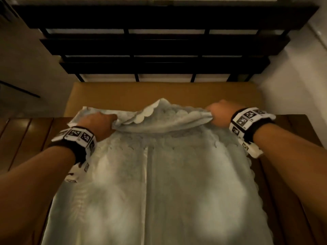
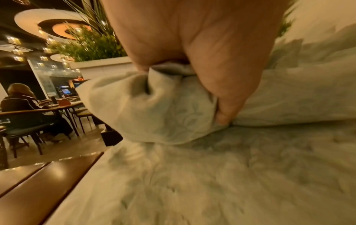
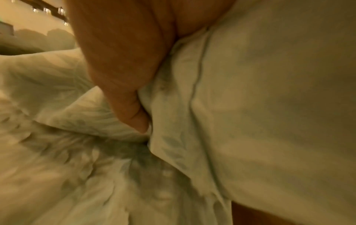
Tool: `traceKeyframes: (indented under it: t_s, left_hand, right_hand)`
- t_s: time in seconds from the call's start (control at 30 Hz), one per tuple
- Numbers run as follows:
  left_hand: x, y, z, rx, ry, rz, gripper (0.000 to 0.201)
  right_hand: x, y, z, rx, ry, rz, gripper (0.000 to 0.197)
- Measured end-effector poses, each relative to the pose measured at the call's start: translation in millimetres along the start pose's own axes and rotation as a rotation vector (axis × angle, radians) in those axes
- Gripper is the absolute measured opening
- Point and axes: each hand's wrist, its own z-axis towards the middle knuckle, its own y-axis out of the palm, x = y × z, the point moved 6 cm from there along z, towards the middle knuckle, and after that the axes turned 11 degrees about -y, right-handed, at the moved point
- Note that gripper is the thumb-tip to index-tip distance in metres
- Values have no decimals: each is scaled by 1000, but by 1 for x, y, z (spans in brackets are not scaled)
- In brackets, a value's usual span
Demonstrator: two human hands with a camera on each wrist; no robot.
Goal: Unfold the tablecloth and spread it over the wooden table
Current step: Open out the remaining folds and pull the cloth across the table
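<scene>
Wooden table (image 1: 26,138), tablecloth (image 1: 177,183) apparently half-spread

Dark slatted railing (image 1: 159,45) ahead; dining tables (image 2: 63,106) and ceiling lights (image 2: 13,40) beyond (warm, dim).

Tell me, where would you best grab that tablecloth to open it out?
Grip the tablecloth at the two ends of its lifted far fold, coming from the near side, as the left hand and right hand do. That scalloped edge is loose and raised, while the rest lies flat on the table.
</scene>
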Motion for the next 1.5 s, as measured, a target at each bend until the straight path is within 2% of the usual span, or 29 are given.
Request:
traceKeyframes:
  t_s: [0.03,0.13,0.23,0.3,0.33,0.4,0.47,0.53,0.6,0.67,0.73,0.77,0.9,0.93,1.0,1.03,1.07,1.13,1.2,1.23,1.33,1.43,1.5]
  left_hand:
    - [2,11,4,-50,3,2,28]
    - [2,28,15,-128,-21,3,26]
    - [-1,32,30,-127,-24,16,27]
    - [-7,25,43,-76,-20,7,25]
    - [-12,21,48,-57,-41,-25,26]
    - [-25,10,57,5,-118,-177,40]
    - [-39,-8,54,196,-231,-250,57]
    - [-45,-15,42,308,-282,-272,76]
    - [-37,-4,28,297,-180,-261,83]
    - [-29,25,15,185,-47,-257,79]
    - [-25,54,-4,77,2,-269,83]
    - [-24,64,-13,60,9,-282,87]
    - [-30,80,-43,104,36,-310,97]
    - [-36,72,-70,93,20,-301,99]
    - [-38,78,-66,-3,-1,-369,102]
    - [-37,79,-65,-53,6,-419,101]
    - [-36,70,-90,-71,7,-429,99]
    - [-35,75,-83,-92,38,-390,97]
    - [-39,75,-77,-44,56,-306,101]
    - [-39,76,-74,-20,59,-254,102]
    - [-37,77,-68,20,74,-225,114]
    - [-29,80,-63,33,120,-253,127]
    - [-25,75,-72,20,124,-269,127]
  right_hand:
    - [-2,10,6,-50,0,24,21]
    - [-3,25,21,-109,-9,33,6]
    - [3,21,35,-104,-22,47,14]
    - [6,10,41,-81,-17,44,10]
    - [9,3,44,-35,15,27,8]
    - [19,-15,47,200,108,-61,27]
    - [24,-33,38,475,231,-162,51]
    - [22,-35,28,594,278,-178,71]
    - [9,-18,24,524,197,-78,72]
    - [-9,14,19,348,55,128,65]
    - [-24,51,7,183,-21,221,74]
    - [-30,64,0,151,-36,221,80]
    - [-39,83,-27,185,-47,220,99]
    - [-53,80,-51,189,-63,245,102]
    - [-51,83,-52,147,-66,305,106]
    - [-51,86,-53,130,-77,318,104]
    - [-59,82,-77,85,-92,296,97]
    - [-57,91,-72,-6,-93,324,72]
    - [-63,92,-70,-26,-124,364,48]
    - [-66,92,-70,-10,-132,384,44]
    - [-71,93,-84,71,-106,560,50]
    - [-89,93,-108,120,-78,808,35]
    - [-109,86,-134,150,-96,956,43]
